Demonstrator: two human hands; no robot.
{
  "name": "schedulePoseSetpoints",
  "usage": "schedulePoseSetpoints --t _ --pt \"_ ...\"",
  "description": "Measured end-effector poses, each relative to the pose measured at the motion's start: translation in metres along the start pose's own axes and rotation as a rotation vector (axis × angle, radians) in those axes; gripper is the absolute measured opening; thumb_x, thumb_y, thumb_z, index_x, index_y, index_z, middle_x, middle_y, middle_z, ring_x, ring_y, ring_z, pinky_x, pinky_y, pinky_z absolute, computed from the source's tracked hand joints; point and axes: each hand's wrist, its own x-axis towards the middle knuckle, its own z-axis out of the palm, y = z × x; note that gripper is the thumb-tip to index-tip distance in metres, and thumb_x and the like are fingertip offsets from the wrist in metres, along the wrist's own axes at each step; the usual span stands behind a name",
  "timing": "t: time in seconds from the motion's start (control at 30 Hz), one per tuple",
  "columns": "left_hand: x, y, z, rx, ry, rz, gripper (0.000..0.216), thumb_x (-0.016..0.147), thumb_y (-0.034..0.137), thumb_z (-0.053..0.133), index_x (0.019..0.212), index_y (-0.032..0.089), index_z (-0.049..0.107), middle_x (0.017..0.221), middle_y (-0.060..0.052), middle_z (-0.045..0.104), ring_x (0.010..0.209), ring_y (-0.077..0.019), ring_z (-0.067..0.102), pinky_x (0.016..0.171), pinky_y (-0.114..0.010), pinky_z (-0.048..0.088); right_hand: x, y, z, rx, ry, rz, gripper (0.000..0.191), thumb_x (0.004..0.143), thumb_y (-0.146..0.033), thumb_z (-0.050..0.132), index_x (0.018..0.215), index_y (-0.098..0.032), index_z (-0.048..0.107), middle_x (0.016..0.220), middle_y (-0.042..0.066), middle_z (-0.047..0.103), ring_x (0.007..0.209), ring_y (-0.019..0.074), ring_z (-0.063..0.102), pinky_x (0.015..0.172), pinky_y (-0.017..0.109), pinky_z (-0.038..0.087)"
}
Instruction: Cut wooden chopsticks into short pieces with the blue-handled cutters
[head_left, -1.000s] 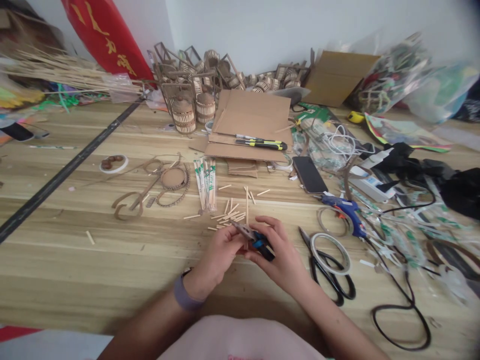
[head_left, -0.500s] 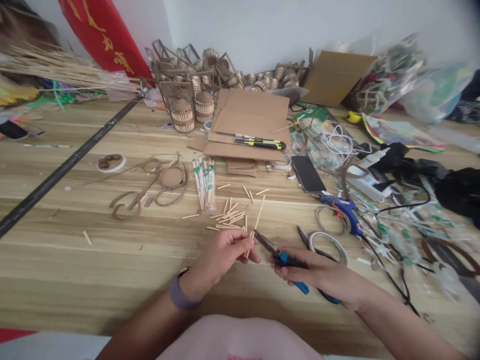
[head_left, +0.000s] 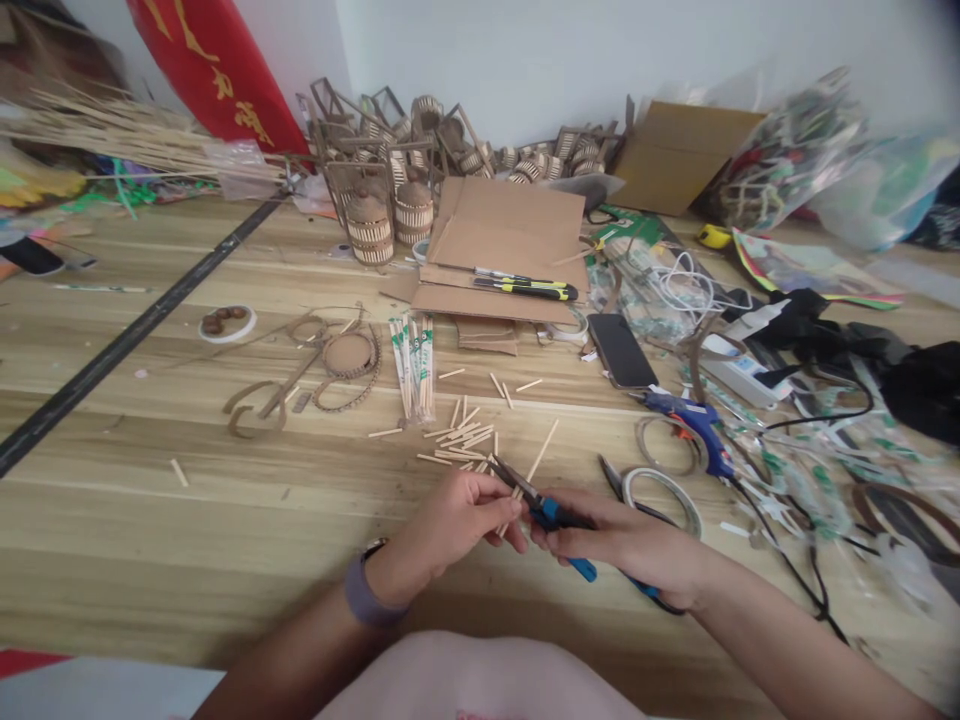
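Between its thumb and fingers my left hand (head_left: 469, 515) pinches thin wooden sticks; one long stick (head_left: 541, 452) slants up and to the right. My right hand (head_left: 600, 535) is closed round the blue handles of a pair of pliers (head_left: 551, 512). The pliers' jaws lie across the sticks close to my left fingertips; whether they touch the wood I cannot tell. Just beyond my hands lies a loose pile of short cut sticks (head_left: 461, 437). Behind the pile are paper-wrapped chopsticks (head_left: 412, 370) in a clear bag.
Cardboard sheets (head_left: 510, 225) carry a yellow-black utility knife (head_left: 536, 290). A phone (head_left: 621, 350), a blue glue gun (head_left: 690, 425), a tape roll (head_left: 660, 500) and cables lie to the right. Small bamboo lanterns (head_left: 370, 228) stand at the back. Left are thin curled strips and a white ring (head_left: 227, 322).
The pliers have moved left, and their jaws now cross the sticks. The long stick leans further to the right. My left hand has shifted slightly right and down.
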Motion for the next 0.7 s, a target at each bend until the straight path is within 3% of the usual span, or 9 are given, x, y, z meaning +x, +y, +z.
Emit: schedulePoseSetpoints --t 0.27,0.53,0.7 --pt "-0.0006 0.0009 0.0002 -0.003 -0.012 0.0 0.033 0.078 0.047 0.06 0.073 0.015 0.067 0.063 -0.004 0.068 0.059 -0.0132 0.057 0.06 -0.025 0.04 0.0008 0.0001 0.0009 0.015 -0.023 -0.006 0.019 0.079 -0.034 0.061 0.09 -0.019 0.064 0.084 0.001 0.056 0.074 0.0143 0.048 0.064 0.024 0.04" --pt "0.0001 0.0011 0.0012 -0.017 -0.013 -0.004 0.031 0.077 0.044 0.06 0.071 0.015 0.067 0.06 -0.003 0.067 0.057 -0.0128 0.056 0.06 -0.025 0.041 0.002 -0.0013 0.0011 -0.046 -0.059 -0.064 0.025 0.077 -0.023 0.055 0.099 -0.019 0.068 0.089 0.003 0.06 0.078 0.0156 0.052 0.064 0.024 0.043" --pt "0.0002 0.0007 0.0009 -0.006 -0.004 -0.004 0.029 0.078 0.041 0.059 0.07 0.014 0.068 0.058 -0.003 0.065 0.055 -0.0122 0.053 0.061 -0.025 0.041 0.0055 0.004 0.0015 -0.184 0.031 -0.082 0.022 0.074 -0.019 0.055 0.092 -0.018 0.067 0.084 0.002 0.059 0.074 0.0156 0.051 0.06 0.024 0.041"
